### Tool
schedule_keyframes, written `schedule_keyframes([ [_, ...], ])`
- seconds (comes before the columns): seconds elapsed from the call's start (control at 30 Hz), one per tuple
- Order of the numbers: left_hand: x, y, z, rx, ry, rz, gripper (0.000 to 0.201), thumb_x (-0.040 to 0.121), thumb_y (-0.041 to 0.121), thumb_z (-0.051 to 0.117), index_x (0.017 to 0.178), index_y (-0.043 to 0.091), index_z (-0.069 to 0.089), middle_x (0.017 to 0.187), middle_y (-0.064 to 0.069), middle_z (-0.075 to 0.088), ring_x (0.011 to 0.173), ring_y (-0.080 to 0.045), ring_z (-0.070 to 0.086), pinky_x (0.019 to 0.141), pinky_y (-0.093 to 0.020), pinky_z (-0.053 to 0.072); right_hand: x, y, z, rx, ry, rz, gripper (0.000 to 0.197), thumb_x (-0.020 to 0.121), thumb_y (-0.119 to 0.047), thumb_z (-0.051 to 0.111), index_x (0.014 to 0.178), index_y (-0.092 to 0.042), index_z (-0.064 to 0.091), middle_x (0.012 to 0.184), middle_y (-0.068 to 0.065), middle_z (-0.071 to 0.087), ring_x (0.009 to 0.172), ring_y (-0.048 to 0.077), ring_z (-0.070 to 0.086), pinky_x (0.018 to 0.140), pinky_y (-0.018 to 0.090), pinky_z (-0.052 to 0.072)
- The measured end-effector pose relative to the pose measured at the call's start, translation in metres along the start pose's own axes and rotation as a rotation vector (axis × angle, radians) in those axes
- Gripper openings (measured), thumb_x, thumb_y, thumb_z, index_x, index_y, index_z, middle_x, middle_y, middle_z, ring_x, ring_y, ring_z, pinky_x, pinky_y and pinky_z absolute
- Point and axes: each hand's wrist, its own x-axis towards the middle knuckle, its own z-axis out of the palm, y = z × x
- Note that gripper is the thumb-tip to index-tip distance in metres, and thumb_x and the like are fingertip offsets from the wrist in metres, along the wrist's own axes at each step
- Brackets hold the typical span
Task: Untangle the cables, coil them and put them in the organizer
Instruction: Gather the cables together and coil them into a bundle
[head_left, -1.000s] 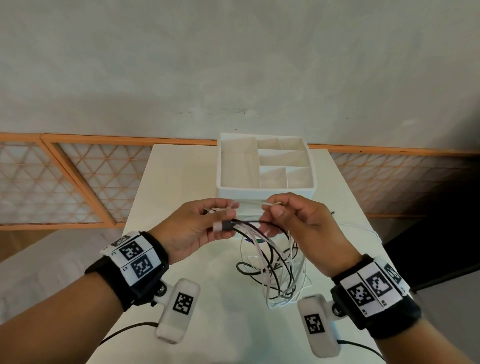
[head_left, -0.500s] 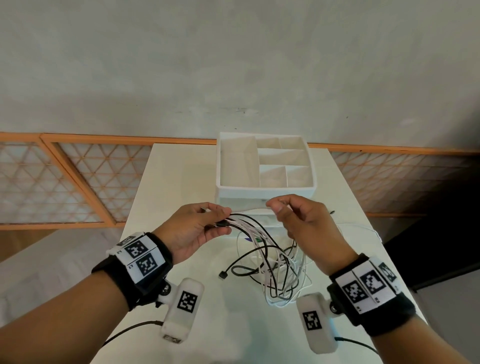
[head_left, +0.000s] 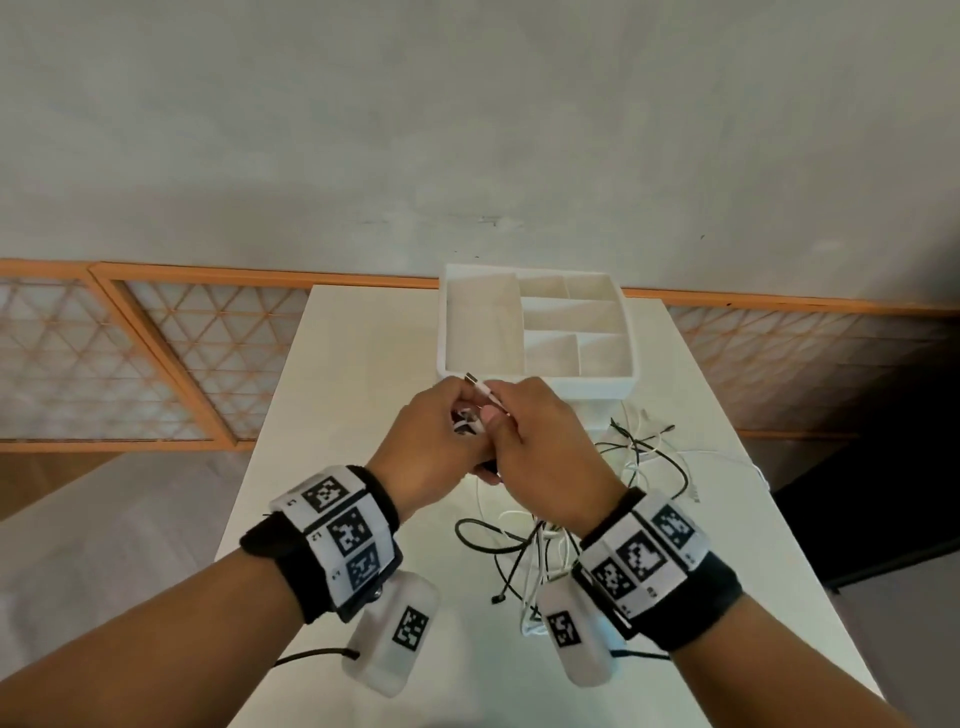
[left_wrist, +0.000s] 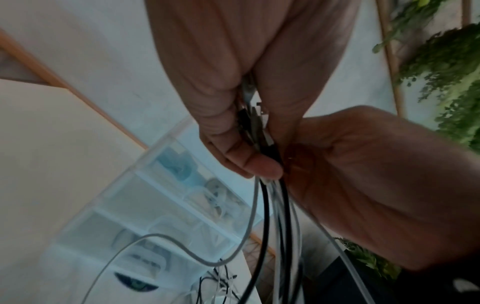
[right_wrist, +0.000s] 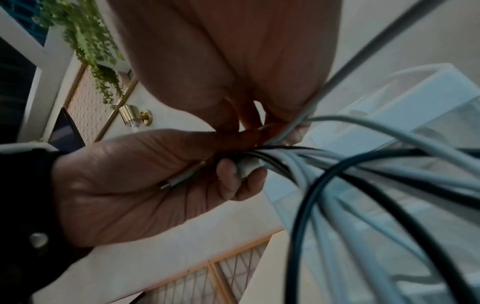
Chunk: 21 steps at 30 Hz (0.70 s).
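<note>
A tangle of black and white cables (head_left: 540, 551) hangs from my hands down to the white table (head_left: 332, 467). In front of the white compartmented organizer (head_left: 540, 383), my left hand (head_left: 460, 423) grips a bundle of black and white cable strands (left_wrist: 262, 135) together with a white plug (right_wrist: 182, 176). My right hand (head_left: 501, 415) touches the left hand and pinches a white cable (right_wrist: 288, 131) just above that bundle. One white plug end (head_left: 480, 387) sticks up between the two hands. All the organizer's compartments look bare.
More loose cable loops (head_left: 644, 447) trail over the table to the right of my hands, towards its right edge. The organizer stands at the table's far end against a grey wall (head_left: 467, 130). Orange lattice panels (head_left: 156, 358) run along the wall's base.
My hands were apart, each holding cable; now they have come together and risen in front of the organizer. The white plug end now points up between them.
</note>
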Motion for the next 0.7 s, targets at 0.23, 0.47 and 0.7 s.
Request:
schedule_keyframes([
  [0.23,-0.001,-0.011,-0.010,-0.098,0.053,-0.088,0.051,0.086,0.011,0.074,0.130,0.009,0.049,0.123,-0.005,0.059,0.071,-0.027,0.069,0.068,-0.036,0.060,-0.007,0.008,0.000,-0.040,-0.206,0.076,0.051,0.108,-0.039,0.029,0.086,-0.008,0.065,0.066,-0.003,0.056,0.066,0.017,0.054,0.063,0.031,0.038],
  [0.47,0.001,-0.014,-0.017,-0.443,-0.050,-0.278,0.022,0.089,-0.003,0.064,0.110,-0.009,0.064,0.089,-0.019,0.068,0.066,-0.019,0.064,0.057,-0.021,0.056,-0.008,0.028,0.003,0.283,0.039,0.181,0.019,0.100,-0.018,0.057,0.105,-0.019,0.075,0.095,-0.006,0.075,0.092,0.015,0.069,0.090,0.042,0.056],
  [0.7,0.001,-0.016,-0.019,-0.585,-0.017,-0.211,0.030,0.089,0.011,0.066,0.119,0.008,0.064,0.089,-0.010,0.070,0.067,-0.016,0.067,0.061,-0.024,0.058,-0.016,0.021,-0.001,0.157,0.054,0.049,0.025,0.098,-0.013,0.059,0.113,-0.022,0.076,0.096,-0.005,0.073,0.090,0.009,0.066,0.085,0.027,0.052],
])
